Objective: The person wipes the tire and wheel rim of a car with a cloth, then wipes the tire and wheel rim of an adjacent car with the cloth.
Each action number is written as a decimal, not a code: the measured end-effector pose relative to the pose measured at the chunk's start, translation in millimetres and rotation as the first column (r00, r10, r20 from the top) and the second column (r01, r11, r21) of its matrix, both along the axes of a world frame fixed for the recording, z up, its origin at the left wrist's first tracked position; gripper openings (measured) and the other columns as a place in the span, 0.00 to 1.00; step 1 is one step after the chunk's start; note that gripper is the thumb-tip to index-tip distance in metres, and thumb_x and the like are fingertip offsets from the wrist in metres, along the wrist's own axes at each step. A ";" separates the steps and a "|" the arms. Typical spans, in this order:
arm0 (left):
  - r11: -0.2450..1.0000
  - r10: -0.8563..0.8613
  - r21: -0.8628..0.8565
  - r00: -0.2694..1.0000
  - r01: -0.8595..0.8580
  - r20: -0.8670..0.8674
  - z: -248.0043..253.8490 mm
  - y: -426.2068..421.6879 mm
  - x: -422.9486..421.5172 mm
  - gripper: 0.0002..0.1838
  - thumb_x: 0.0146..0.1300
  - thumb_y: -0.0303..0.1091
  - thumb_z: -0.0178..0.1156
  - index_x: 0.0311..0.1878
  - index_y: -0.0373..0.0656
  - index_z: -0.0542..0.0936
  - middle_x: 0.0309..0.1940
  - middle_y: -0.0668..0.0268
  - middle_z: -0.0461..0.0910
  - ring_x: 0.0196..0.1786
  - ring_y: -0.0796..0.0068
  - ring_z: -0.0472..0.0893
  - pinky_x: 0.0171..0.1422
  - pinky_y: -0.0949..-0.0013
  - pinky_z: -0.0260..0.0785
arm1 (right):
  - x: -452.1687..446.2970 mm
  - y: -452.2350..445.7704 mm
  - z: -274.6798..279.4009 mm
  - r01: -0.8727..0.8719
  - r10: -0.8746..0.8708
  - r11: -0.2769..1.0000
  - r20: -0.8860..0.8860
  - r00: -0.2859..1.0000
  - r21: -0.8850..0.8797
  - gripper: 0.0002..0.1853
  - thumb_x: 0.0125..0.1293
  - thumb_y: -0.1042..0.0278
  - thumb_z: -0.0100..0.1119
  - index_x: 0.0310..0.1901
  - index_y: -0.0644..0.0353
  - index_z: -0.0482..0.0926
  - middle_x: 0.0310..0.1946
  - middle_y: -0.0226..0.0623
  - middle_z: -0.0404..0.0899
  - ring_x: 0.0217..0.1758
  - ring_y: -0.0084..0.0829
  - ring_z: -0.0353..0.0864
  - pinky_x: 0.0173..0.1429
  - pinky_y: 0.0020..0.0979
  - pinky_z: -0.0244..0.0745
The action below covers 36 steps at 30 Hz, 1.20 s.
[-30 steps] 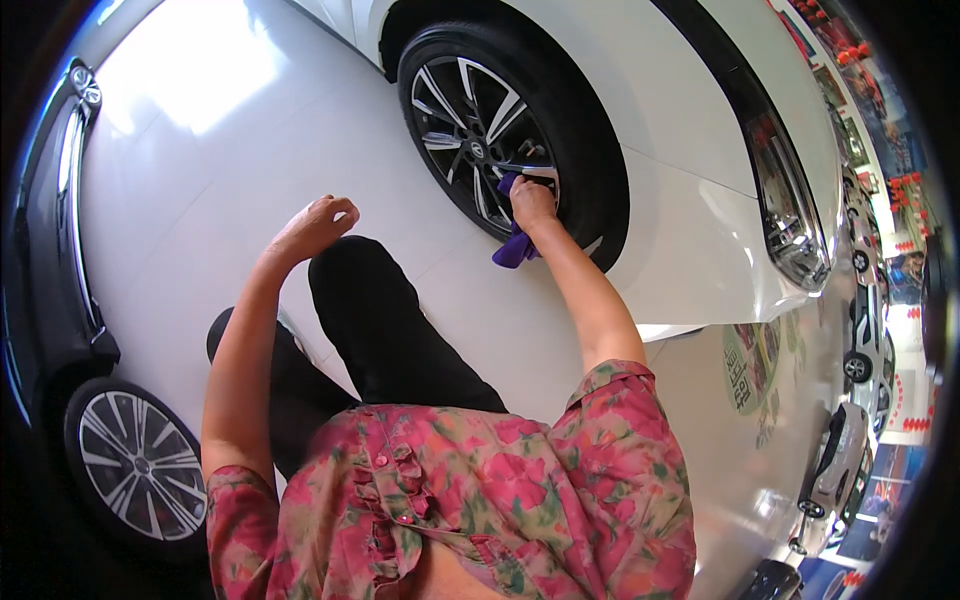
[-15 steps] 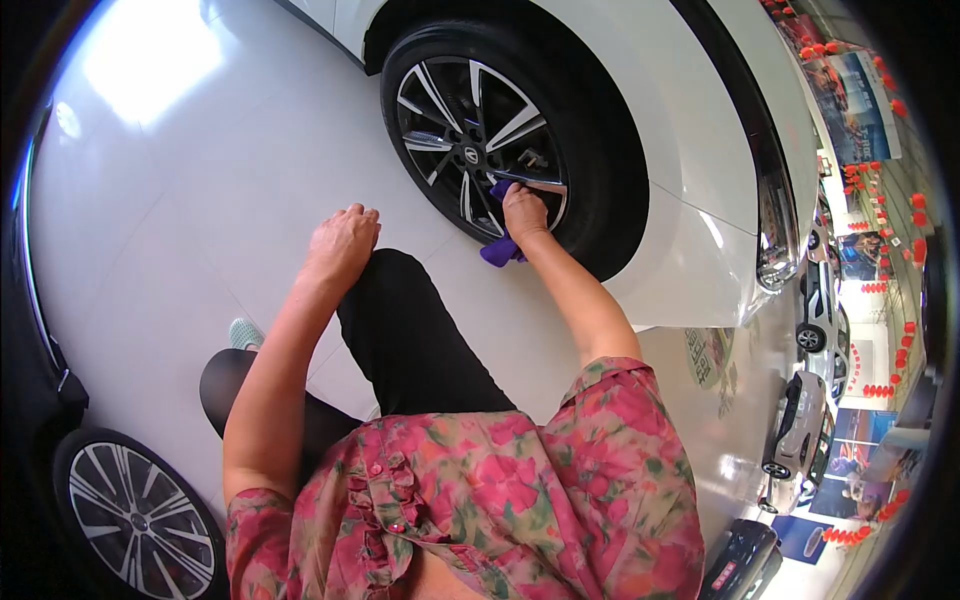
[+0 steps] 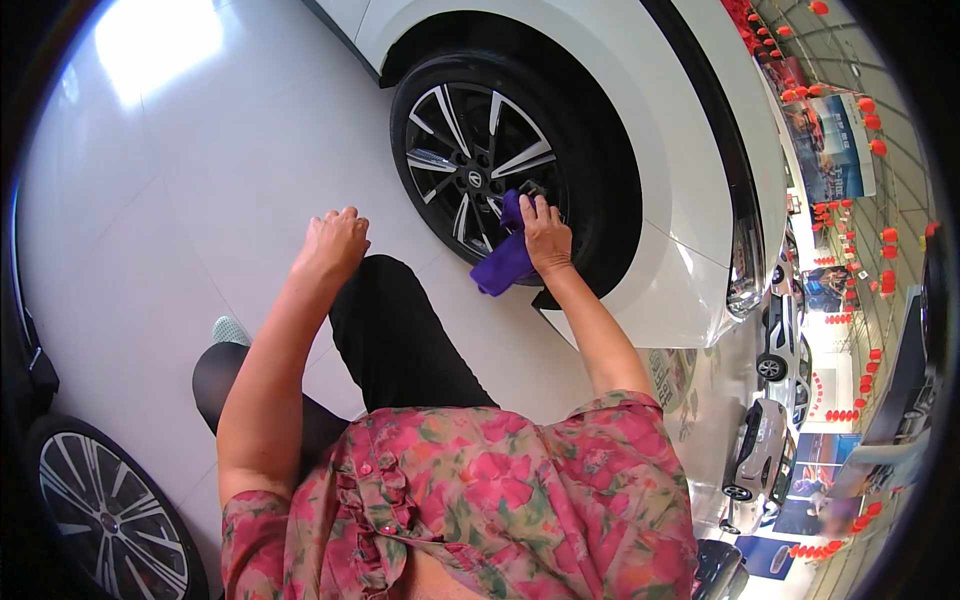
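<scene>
My right hand (image 3: 548,240) grips a purple cloth (image 3: 505,265) at the lower right of a car wheel (image 3: 475,180). One end of the cloth lies against the spokes, while the rest hangs below the fingers. The wheel has black and silver spokes with a badge at its hub, inside a black tire (image 3: 600,170). Beside my bent knee (image 3: 385,280), my left hand (image 3: 337,243) is held with its fingers curled in and nothing visible in them; its palm is hidden.
The white car body (image 3: 690,130) surrounds the wheel arch. Behind me at lower left stands another car's wheel (image 3: 110,520). Pale glossy floor tiles (image 3: 150,220) stretch to the left. Parked cars (image 3: 760,445), posters and red lanterns appear far right.
My right hand has shifted slightly right and down on the wheel, its fingers now more extended, and more of the purple cloth hangs out. The view has tilted a little.
</scene>
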State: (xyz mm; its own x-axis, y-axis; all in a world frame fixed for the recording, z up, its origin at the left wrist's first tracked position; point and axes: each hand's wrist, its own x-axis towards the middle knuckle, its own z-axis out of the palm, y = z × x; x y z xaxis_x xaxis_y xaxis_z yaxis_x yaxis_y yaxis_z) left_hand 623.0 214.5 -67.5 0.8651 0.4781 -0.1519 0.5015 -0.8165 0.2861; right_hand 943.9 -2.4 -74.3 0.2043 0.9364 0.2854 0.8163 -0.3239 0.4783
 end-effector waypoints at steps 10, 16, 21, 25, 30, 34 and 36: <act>0.999 -0.024 -0.027 1.000 0.024 0.016 6.0 -2.6 0.5 0.11 0.67 0.38 0.59 0.47 0.42 0.80 0.47 0.60 0.78 0.53 0.59 0.79 0.55 0.57 0.73 | 22.2 47.7 -91.1 0.279 -0.239 0.946 0.227 0.944 -0.163 0.22 0.60 0.72 0.53 0.56 0.71 0.75 0.53 0.63 0.76 0.32 0.38 0.85 0.35 0.31 0.82; 1.000 -0.006 -0.023 0.999 0.007 0.041 10.4 5.1 -1.5 0.11 0.67 0.38 0.59 0.46 0.42 0.80 0.46 0.60 0.78 0.53 0.58 0.79 0.56 0.55 0.73 | 27.4 46.7 -91.6 0.206 -0.155 0.963 0.268 0.951 -0.175 0.20 0.58 0.72 0.54 0.52 0.72 0.77 0.49 0.63 0.79 0.29 0.35 0.85 0.33 0.29 0.83; 0.999 -0.002 -0.039 0.998 0.005 0.066 4.8 5.7 -0.7 0.12 0.66 0.38 0.60 0.46 0.41 0.80 0.47 0.59 0.78 0.53 0.57 0.79 0.56 0.55 0.73 | 12.6 42.0 -10.5 0.118 -0.262 0.916 -0.351 0.899 -0.384 0.20 0.57 0.67 0.62 0.52 0.57 0.78 0.47 0.44 0.81 0.45 0.47 0.83 0.49 0.42 0.79; 1.000 0.010 -0.022 0.996 -0.008 0.089 6.1 6.8 -0.8 0.11 0.66 0.38 0.60 0.46 0.43 0.81 0.47 0.62 0.78 0.53 0.61 0.79 0.54 0.57 0.72 | -13.1 39.5 65.5 0.021 0.019 0.996 -0.431 0.902 0.089 0.19 0.54 0.71 0.65 0.50 0.49 0.79 0.46 0.35 0.80 0.49 0.44 0.81 0.49 0.42 0.78; 1.000 -0.007 0.019 0.998 0.006 0.059 11.3 5.8 -3.0 0.11 0.66 0.38 0.59 0.46 0.44 0.81 0.46 0.62 0.78 0.52 0.61 0.80 0.53 0.57 0.73 | -17.9 32.0 139.2 0.016 0.008 0.869 -0.047 0.999 0.495 0.36 0.49 0.75 0.71 0.63 0.47 0.72 0.59 0.34 0.73 0.60 0.41 0.74 0.63 0.39 0.72; 1.000 -0.002 0.002 0.998 0.001 0.057 4.1 3.8 -0.1 0.12 0.65 0.39 0.61 0.46 0.42 0.81 0.46 0.59 0.79 0.53 0.57 0.80 0.54 0.54 0.74 | -2.0 35.6 119.6 0.018 -0.027 0.951 0.024 0.999 0.308 0.40 0.50 0.69 0.73 0.67 0.48 0.67 0.65 0.35 0.67 0.65 0.44 0.67 0.72 0.47 0.61; 1.000 0.002 -0.003 0.999 -0.002 0.054 2.9 3.5 0.1 0.12 0.65 0.39 0.61 0.47 0.42 0.81 0.46 0.59 0.79 0.53 0.58 0.79 0.55 0.54 0.73 | 10.2 46.7 105.5 -0.078 0.048 0.931 0.091 0.995 0.357 0.40 0.53 0.66 0.72 0.68 0.49 0.64 0.68 0.36 0.64 0.65 0.46 0.66 0.72 0.45 0.61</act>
State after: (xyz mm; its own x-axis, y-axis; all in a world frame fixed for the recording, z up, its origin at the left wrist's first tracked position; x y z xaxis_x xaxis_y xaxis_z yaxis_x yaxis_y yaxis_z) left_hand 623.2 218.0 -64.6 0.8711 0.4794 -0.1062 0.4868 -0.8148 0.3148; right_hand 954.1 44.3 31.2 0.1110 0.7781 0.6183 0.8049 -0.4353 0.4033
